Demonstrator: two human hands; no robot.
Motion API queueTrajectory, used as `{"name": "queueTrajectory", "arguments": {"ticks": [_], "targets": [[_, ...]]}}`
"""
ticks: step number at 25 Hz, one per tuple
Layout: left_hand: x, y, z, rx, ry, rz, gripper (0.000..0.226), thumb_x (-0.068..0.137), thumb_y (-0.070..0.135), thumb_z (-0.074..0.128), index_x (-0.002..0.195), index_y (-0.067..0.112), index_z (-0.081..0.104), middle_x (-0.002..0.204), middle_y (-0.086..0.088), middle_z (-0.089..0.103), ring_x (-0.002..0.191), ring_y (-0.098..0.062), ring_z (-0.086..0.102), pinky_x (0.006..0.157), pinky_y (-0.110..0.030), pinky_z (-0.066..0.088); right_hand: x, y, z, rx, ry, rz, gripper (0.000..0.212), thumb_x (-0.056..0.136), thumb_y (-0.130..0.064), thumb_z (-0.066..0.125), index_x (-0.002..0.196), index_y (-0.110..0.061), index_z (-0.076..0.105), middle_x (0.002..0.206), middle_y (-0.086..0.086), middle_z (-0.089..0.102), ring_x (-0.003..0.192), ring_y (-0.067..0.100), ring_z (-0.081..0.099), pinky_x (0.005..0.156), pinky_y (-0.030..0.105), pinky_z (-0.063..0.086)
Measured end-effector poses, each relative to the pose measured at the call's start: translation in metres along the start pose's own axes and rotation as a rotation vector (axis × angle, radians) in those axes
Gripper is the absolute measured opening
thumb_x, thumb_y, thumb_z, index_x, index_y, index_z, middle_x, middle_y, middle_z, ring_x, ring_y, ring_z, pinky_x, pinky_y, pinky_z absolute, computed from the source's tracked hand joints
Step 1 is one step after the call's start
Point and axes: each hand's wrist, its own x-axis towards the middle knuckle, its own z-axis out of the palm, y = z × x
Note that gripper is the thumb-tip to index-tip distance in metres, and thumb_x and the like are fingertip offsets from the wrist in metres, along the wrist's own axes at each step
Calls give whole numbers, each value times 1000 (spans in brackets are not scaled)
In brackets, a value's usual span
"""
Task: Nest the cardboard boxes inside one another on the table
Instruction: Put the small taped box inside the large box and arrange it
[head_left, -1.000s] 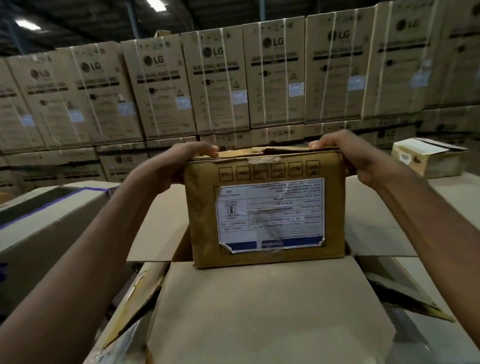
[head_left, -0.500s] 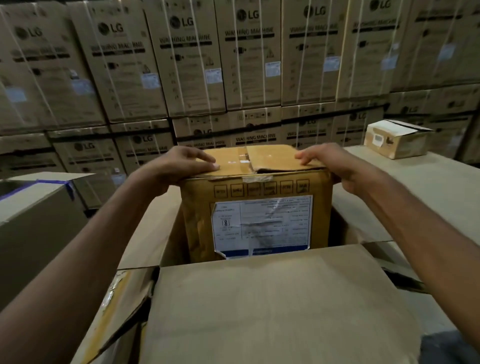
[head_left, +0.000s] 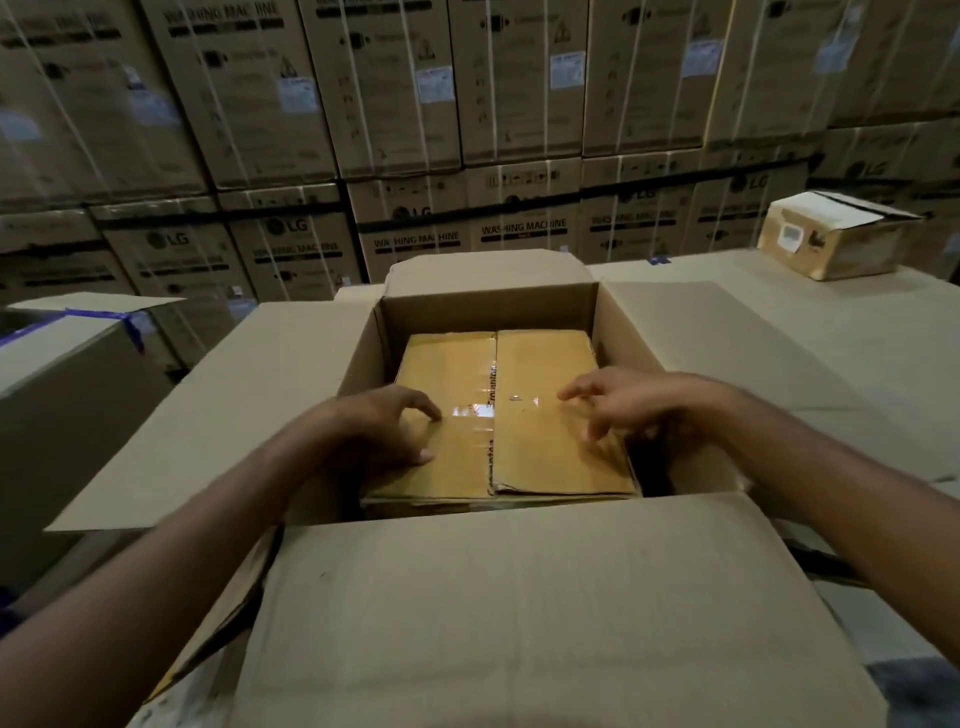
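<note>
I see a single camera, worn on the person's head. It faces forward and tilts steeply down, sitting close above the large open box (head_left: 488, 312) on the table (head_left: 857, 332). Both forearms enter from the bottom corners, so the left hand (head_left: 379, 431) and right hand (head_left: 639, 405) land near mid-frame. The wide lens (straight edges bow outward) also catches the wall of stacked cartons (head_left: 519, 104) straight ahead, beyond the table.
</note>
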Motion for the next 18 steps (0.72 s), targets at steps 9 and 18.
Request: {"name": "queueTrajectory", "arguments": {"ticks": [9, 18], "targets": [[14, 2, 13, 40, 69, 77, 64, 83, 38, 84, 142, 32, 58, 159, -3, 33, 138, -30, 44, 89, -29, 45, 27, -2, 3, -176, 112, 13, 74, 90, 7, 60, 149, -36, 51, 156, 4, 40, 121, 24, 54, 73, 26, 54], [1, 17, 15, 268, -30, 196, 66, 97, 47, 66, 156, 33, 40, 168, -6, 25, 150, -31, 34, 113, -39, 38, 29, -2, 10, -183, 144, -199, 53, 99, -24, 67, 149, -30, 53, 159, -1, 42, 145, 22, 40, 104, 31, 38]]}}
